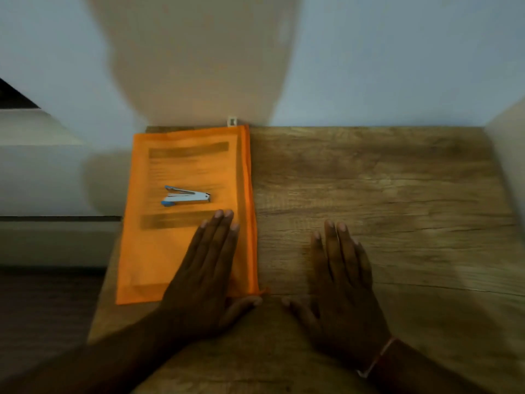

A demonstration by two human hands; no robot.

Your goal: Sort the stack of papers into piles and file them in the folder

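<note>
We recorded the orange folder lying flat on the left part of the wooden table, a printed sheet showing through its cover, print too blurred to read. A blue-and-white stapler lay on top. The left hand rested palm-down on the folder's near right part, fingers straight, grasping nothing. The right hand lay flat on bare wood just beside the folder, fingers extended. A thin band circled its wrist.

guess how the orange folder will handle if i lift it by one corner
Probably floppy: the folder looks like thin see-through film with paper showing inside, so it should sag. The stapler lying loose on it would likely slide off.
</note>
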